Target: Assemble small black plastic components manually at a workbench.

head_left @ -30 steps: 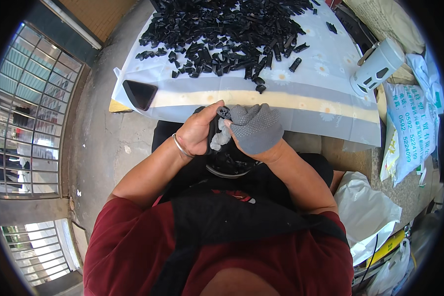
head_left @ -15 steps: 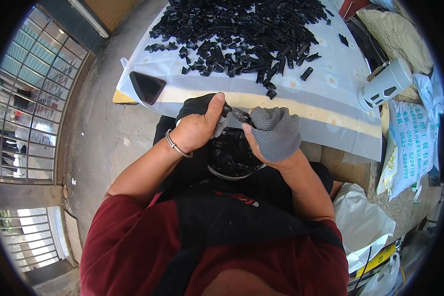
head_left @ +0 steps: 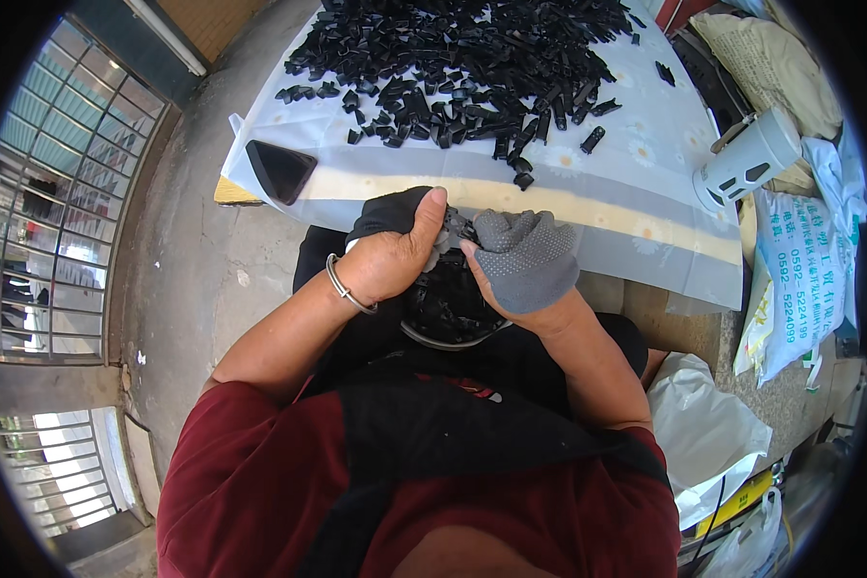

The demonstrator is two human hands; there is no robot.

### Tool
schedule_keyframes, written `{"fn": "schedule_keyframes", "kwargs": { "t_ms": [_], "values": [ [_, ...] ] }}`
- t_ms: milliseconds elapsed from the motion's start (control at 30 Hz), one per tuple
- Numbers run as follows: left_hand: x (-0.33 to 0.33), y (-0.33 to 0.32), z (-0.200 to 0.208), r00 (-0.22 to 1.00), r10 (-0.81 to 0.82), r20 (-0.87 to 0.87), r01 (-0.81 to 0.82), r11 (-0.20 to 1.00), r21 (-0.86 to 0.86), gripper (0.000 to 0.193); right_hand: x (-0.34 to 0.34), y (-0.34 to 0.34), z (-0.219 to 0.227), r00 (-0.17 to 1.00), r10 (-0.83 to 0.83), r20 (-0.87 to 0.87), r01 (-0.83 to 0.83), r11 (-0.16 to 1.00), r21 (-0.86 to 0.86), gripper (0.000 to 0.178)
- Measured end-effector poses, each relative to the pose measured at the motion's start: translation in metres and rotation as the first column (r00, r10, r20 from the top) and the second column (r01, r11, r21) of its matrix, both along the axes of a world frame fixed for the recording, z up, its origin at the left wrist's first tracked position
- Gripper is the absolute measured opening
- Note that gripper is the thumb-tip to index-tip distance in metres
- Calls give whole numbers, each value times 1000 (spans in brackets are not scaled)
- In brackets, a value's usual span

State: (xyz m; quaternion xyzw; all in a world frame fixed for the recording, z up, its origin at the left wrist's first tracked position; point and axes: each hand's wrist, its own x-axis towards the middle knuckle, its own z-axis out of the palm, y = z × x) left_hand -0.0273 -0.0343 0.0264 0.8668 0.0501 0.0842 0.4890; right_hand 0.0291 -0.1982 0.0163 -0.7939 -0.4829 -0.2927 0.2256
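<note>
Over my lap, my left hand [head_left: 395, 236] and my right hand [head_left: 524, 262] are closed and meet at a small black plastic part [head_left: 460, 229]. Both wear grey gloves with the thumbs bare, and the fingers hide much of the part. Whether it is one piece or two pressed together I cannot tell. Just below my hands, a round bowl [head_left: 433, 339] full of similar black parts [head_left: 450, 306] rests in my lap. Beyond, a large heap of black plastic parts [head_left: 453, 72] covers the far side of the table.
A floral cloth [head_left: 636, 217] covers the table. A black phone-like slab [head_left: 284, 171] lies at its left edge. On the right stand a white tumbler [head_left: 749, 162] and printed plastic sacks [head_left: 798, 279]. A white bag [head_left: 708, 429] sits beside my right arm.
My hands have drawn closer together, narrowing the gap in which the black part showed. The whole view has shifted slightly.
</note>
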Motion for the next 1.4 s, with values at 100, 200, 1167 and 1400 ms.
{"fn": "schedule_keyframes", "kwargs": {
  "t_ms": [100,200,1167,1400],
  "values": [
    [4,0,-3,995,-63,75,61,998,28,32,1,1,-4,1000,0,-6,0,1000,-27,21],
    [4,-6,-5,991,-111,74,94,974,207,31,5,8,-21,992,15,-123,-26,996,-89,20],
    [94,-7,-30,959,-271,79,127,665,736,20,110,-13,-13,917,-328,-227,252,917,-309,16],
    [93,-11,-22,931,-263,252,3,697,717,24,97,-21,-16,927,-369,-61,354,918,-177,16]
  ]
}}
